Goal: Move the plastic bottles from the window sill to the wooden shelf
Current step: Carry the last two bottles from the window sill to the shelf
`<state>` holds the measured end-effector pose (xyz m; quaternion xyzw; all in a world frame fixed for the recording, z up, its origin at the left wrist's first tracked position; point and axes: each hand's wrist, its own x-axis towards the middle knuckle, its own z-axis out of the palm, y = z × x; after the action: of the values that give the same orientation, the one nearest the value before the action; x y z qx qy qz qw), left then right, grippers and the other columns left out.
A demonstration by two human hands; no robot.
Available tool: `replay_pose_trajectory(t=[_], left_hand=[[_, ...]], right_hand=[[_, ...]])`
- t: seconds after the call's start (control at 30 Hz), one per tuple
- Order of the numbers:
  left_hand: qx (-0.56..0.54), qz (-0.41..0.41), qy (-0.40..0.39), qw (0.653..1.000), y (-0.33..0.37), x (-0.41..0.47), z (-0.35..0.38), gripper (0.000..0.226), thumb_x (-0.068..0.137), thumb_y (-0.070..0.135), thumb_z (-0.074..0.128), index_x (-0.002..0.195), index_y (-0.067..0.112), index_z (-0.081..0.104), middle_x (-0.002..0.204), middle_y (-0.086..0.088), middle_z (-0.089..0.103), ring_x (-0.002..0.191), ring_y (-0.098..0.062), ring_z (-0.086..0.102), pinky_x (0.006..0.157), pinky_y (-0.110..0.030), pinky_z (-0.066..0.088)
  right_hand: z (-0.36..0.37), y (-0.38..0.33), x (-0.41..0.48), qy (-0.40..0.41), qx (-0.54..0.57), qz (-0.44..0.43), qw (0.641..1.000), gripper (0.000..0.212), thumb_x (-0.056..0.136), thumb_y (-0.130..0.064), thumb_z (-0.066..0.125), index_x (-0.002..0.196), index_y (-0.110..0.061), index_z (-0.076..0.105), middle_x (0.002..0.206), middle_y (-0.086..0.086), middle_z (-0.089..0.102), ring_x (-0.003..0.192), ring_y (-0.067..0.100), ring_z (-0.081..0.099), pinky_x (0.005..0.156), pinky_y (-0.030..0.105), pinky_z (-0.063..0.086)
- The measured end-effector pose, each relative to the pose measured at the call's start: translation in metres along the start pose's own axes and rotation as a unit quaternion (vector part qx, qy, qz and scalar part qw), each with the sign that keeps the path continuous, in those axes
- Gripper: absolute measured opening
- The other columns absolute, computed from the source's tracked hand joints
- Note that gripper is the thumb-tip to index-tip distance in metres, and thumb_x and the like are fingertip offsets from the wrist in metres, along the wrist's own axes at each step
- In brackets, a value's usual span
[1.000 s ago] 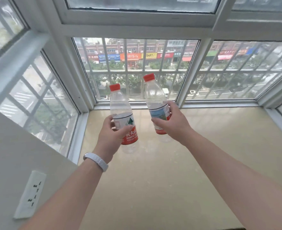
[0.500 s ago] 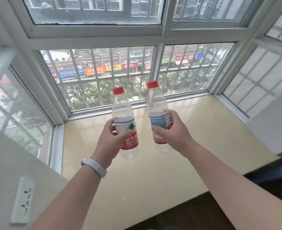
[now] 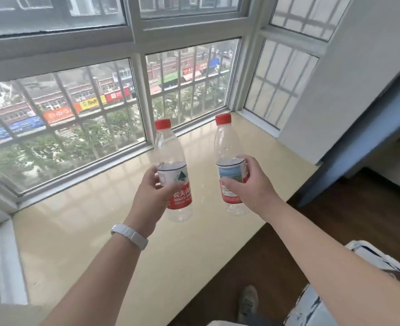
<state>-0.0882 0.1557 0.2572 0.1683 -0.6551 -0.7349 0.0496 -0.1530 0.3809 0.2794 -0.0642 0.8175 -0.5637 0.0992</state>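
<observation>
Two clear, empty plastic bottles with red caps are held upright above the cream window sill (image 3: 81,231). My left hand (image 3: 150,198) grips the left bottle (image 3: 170,158) around its red and white label. My right hand (image 3: 253,187) grips the right bottle (image 3: 227,147) around its blue and red label. Both bottles hang clear of the sill, a hand's width apart. No wooden shelf is in view.
Barred windows (image 3: 185,83) close off the sill at the back and both sides. A grey wall (image 3: 359,67) and a dark blue frame edge (image 3: 359,128) stand at the right. Dark wooden floor (image 3: 335,220) lies below the sill edge, with my shoe (image 3: 248,302) on it.
The view has swung to the right and pulled back from the window. Both hands have carried the bottles along, now nearer the sill's front edge and a little further apart.
</observation>
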Motion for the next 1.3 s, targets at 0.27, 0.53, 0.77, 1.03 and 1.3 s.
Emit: replay_pose_trajectory(t=[0.27, 0.53, 0.77, 1.03, 1.3], left_hand=[[0.032, -0.006, -0.071, 0.997, 0.004, 0.035, 0.090, 0.056, 0.074, 0.017, 0.081, 0.123, 0.030, 0.056, 0.113, -0.003, 0.069, 0.093, -0.015, 0.071, 0.071, -0.027, 0.055], [0.091, 0.007, -0.141, 0.986, 0.015, 0.073, 0.207, 0.046, 0.084, 0.005, 0.074, 0.117, 0.031, 0.058, 0.112, -0.006, 0.069, 0.092, -0.017, 0.071, 0.064, -0.022, 0.056], [0.136, 0.016, -0.208, 0.968, 0.015, 0.093, 0.335, 0.047, 0.068, 0.022, 0.078, 0.108, 0.040, 0.060, 0.103, 0.004, 0.072, 0.089, -0.014, 0.072, 0.072, -0.030, 0.055], [0.176, 0.038, -0.326, 0.928, 0.002, 0.093, 0.477, 0.050, 0.081, 0.014, 0.079, 0.125, 0.027, 0.058, 0.109, 0.000, 0.071, 0.093, -0.015, 0.072, 0.075, -0.031, 0.057], [0.205, 0.052, -0.416, 0.885, -0.007, 0.107, 0.566, 0.066, 0.067, 0.035, 0.080, 0.128, 0.031, 0.058, 0.109, 0.003, 0.073, 0.096, -0.018, 0.071, 0.085, -0.043, 0.058]], right_hand=[[-0.081, 0.036, 0.014, 0.071, 0.009, 0.034, 0.997, 0.057, 0.078, -0.029, 0.078, 0.126, -0.034, 0.048, 0.108, -0.012, 0.064, 0.094, 0.007, 0.066, 0.092, 0.040, 0.055], [-0.180, 0.071, 0.028, 0.155, 0.028, 0.051, 0.986, 0.054, 0.077, -0.027, 0.077, 0.123, -0.031, 0.049, 0.104, -0.012, 0.066, 0.089, 0.004, 0.067, 0.090, 0.041, 0.054], [-0.284, 0.114, 0.027, 0.233, 0.058, 0.060, 0.969, 0.050, 0.078, -0.027, 0.078, 0.120, -0.034, 0.051, 0.104, -0.013, 0.067, 0.091, 0.004, 0.066, 0.085, 0.033, 0.054], [-0.385, 0.159, -0.005, 0.329, 0.096, 0.081, 0.936, 0.046, 0.077, -0.029, 0.078, 0.108, -0.047, 0.049, 0.107, -0.016, 0.066, 0.096, 0.005, 0.066, 0.081, 0.028, 0.054], [-0.440, 0.188, -0.027, 0.413, 0.130, 0.108, 0.895, 0.046, 0.083, -0.009, 0.075, 0.115, -0.029, 0.049, 0.099, -0.011, 0.067, 0.076, -0.004, 0.067, 0.065, 0.014, 0.050]])
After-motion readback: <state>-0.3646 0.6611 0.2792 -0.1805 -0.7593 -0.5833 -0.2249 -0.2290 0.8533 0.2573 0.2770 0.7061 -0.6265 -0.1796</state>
